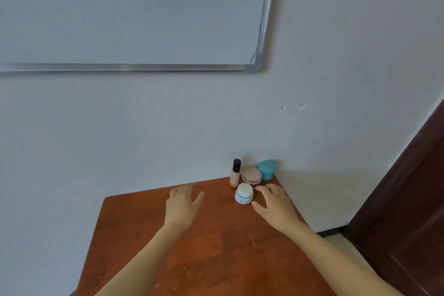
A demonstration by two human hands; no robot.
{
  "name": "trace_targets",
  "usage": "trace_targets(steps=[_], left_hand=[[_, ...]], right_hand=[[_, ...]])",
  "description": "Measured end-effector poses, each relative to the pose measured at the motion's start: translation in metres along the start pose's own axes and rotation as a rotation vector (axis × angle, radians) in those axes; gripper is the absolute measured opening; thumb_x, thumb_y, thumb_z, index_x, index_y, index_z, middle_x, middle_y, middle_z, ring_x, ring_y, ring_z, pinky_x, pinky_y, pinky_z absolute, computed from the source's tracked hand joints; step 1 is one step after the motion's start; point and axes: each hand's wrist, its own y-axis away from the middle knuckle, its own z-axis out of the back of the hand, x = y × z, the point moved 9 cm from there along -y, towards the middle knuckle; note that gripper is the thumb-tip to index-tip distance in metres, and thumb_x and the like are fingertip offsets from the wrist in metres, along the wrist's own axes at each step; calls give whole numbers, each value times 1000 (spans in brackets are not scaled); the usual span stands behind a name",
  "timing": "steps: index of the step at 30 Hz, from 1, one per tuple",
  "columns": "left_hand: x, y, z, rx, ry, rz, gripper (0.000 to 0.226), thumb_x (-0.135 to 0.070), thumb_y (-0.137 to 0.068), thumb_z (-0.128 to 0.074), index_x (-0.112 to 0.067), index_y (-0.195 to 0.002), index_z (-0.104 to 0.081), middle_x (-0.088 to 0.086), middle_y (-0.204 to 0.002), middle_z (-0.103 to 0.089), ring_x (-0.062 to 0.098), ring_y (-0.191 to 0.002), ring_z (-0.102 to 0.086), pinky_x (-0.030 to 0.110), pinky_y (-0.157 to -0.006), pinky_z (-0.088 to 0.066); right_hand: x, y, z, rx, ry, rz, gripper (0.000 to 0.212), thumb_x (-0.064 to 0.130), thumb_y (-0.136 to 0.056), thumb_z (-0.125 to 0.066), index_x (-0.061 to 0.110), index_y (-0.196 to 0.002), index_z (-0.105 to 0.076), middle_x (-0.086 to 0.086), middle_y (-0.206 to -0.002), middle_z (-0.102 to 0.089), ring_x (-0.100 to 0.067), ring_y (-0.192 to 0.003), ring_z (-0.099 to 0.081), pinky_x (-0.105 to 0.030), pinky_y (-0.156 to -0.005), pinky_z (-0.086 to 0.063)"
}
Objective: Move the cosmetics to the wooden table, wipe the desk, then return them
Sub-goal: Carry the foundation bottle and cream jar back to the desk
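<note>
Whiteboard (pixel 134 12), 11 o'clock: cut off top & left. Door (pixel 408 211), 4 o'clock: cut off by rt edge. Wooden table (pixel 216 259) runs off btm edge. White jar (pixel 244 193) label too small to read. Teal jar (pixel 266 169) lower part hidden behind pink compact (pixel 251 174). Can't tell if right hand (pixel 276 204) touches white jar.

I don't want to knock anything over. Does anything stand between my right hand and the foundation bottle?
Yes. The white jar and, just behind it, the pink compact sit between the right hand and the foundation bottle. Between the left hand and the bottle only bare wooden table shows.
</note>
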Motion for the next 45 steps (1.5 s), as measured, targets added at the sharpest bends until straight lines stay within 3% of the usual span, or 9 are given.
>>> trace_targets(steps=[11, 19, 22, 27, 32, 38, 43, 45], left_hand=[[-5, -81, -94, 259, 116, 78, 50, -29, -88, -54, -18, -134, -40, 3, -138, -46, 20, -128, -40, 36, -105, -39], [-26, -120, -136, 345, 227, 117, 55, -24, -82, -63, -15, -132, -41, 3, -132, -51, 19, -121, -47, 29, -95, -40], [-32, -130, -151, 372, 290, 121, 54, -26, -80, -65, -17, -129, -44, -1, -123, -57, 14, -110, -53, 25, -87, -41], [-27, -145, -169, 384, 344, 142, 38, -27, -78, -64, -26, -114, -51, -9, -103, -63, 12, -102, -59, 28, -87, -48], [-30, -152, -182, 470, 327, 75, 57, -9, -74, -71, -21, -124, -47, -9, -105, -57, 13, -99, -54, 21, -82, -42], [-28, -149, -174, 436, 310, 73, 60, -14, -71, -75, -21, -124, -47, -11, -105, -55, 10, -97, -50, 20, -81, -38], [-12, -122, -146, 347, 337, 118, 45, -15, -72, -75, -29, -106, -50, -15, -91, -57, 6, -85, -53, 11, -67, -39], [-5, -109, -133, 312, 350, 140, 46, -16, -72, -76, -27, -110, -51, -12, -95, -59, 8, -87, -53, 15, -69, -40]], right_hand=[[-35, -49, -80, 159, -162, -165, 55, 37, -89, -53, 22, -138, -31, -1, -139, -35, -17, -130, -31, -30, -105, -33], [-47, -89, -110, 110, -358, -95, 64, 28, -78, -68, 25, -134, -36, -1, -124, -42, -16, -119, -40, -20, -96, -36], [-47, -97, -122, 86, -369, -70, 65, 30, -76, -71, 23, -132, -40, -2, -121, -45, -17, -115, -43, -23, -94, -40], [-48, -103, -123, -89, -397, -37, 58, 24, -61, -81, 16, -112, -57, -6, -98, -60, -22, -90, -57, -27, -74, -48], [-52, -104, -124, -83, -440, -25, 54, 26, -60, -78, 18, -109, -57, -1, -101, -59, -17, -91, -54, -20, -75, -42], [-53, -104, -125, -16, -448, -20, 59, 23, -65, -75, 18, -119, -53, 2, -112, -55, -16, -101, -47, -16, -81, -37], [-45, -101, -116, 18, -474, -1, 59, 20, -68, -73, 18, -122, -50, 4, -117, -52, -14, -106, -43, -13, -84, -30], [-39, -98, -107, 2, -477, 11, 58, 20, -68, -73, 18, -122, -50, 5, -114, -51, -12, -104, -43, -13, -82, -30]])
